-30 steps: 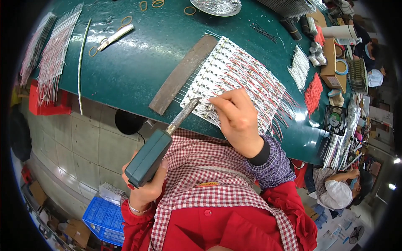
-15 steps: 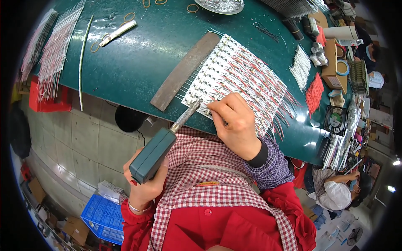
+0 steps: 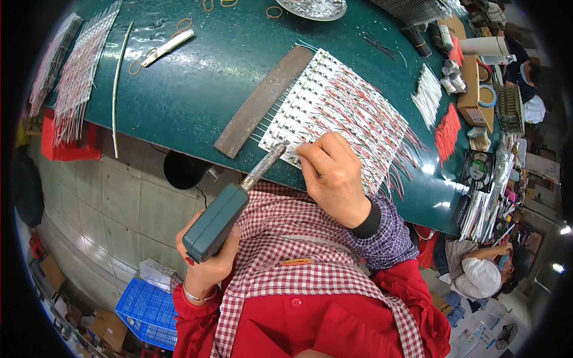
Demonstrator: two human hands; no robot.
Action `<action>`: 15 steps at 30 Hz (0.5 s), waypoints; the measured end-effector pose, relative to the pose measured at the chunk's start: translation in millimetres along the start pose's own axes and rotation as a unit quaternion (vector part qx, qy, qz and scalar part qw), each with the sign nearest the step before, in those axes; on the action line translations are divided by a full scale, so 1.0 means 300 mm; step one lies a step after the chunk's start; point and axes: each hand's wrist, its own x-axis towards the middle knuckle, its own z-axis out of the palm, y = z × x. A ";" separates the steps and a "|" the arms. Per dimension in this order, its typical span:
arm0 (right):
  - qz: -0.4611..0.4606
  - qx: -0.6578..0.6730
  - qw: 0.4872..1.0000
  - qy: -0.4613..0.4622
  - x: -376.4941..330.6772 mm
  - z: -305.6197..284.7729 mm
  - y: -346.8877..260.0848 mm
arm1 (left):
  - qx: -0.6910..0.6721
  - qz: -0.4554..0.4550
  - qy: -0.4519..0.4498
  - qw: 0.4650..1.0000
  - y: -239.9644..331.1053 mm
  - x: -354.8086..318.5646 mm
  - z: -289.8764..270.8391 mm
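Observation:
A dark green soldering gun (image 3: 216,222) is held in my left hand (image 3: 210,259), its metal tip slanting up to the near left corner of a white panel of small circuit boards (image 3: 298,104). Right beside that tip, my right hand (image 3: 337,179) is closed in a pinch over the panel's near edge. Whatever is between its fingertips is too small to make out. Rows of red, black and white wires (image 3: 364,119) trail from the boards to the right. Along the panel's left side, thin pins reach toward a flat brown bar (image 3: 262,101) lying on the green table (image 3: 179,95).
White wires (image 3: 427,95) and red wires (image 3: 447,132) lie in bundles on the right, near a cardboard box (image 3: 477,98) and a small fan (image 3: 477,168). More wired panels (image 3: 89,65) hang over the far-left edge. A metal dish (image 3: 313,7) stands at the back. Another person (image 3: 480,274) sits at right.
The soldering gun and my left hand have shifted very slightly. My right hand keeps its pinch at almost the same spot.

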 end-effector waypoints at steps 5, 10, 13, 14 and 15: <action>0.001 -0.003 1.000 -0.004 0.003 -0.003 -0.001 | -0.022 -0.040 0.042 0.998 -0.020 -0.027 -0.005; 0.023 0.008 1.000 -0.014 0.003 -0.017 -0.002 | -0.019 -0.007 0.048 0.999 -0.019 -0.008 0.004; 0.026 0.068 0.995 -0.074 0.026 -0.063 0.017 | 0.007 0.004 0.048 0.999 -0.023 -0.025 0.001; 0.022 0.117 0.986 -0.117 0.039 -0.087 0.023 | 0.032 0.013 0.052 0.998 -0.024 -0.023 0.001; 0.035 0.105 0.980 -0.168 0.059 -0.128 0.028 | -0.032 -0.029 0.070 0.997 -0.011 -0.018 0.010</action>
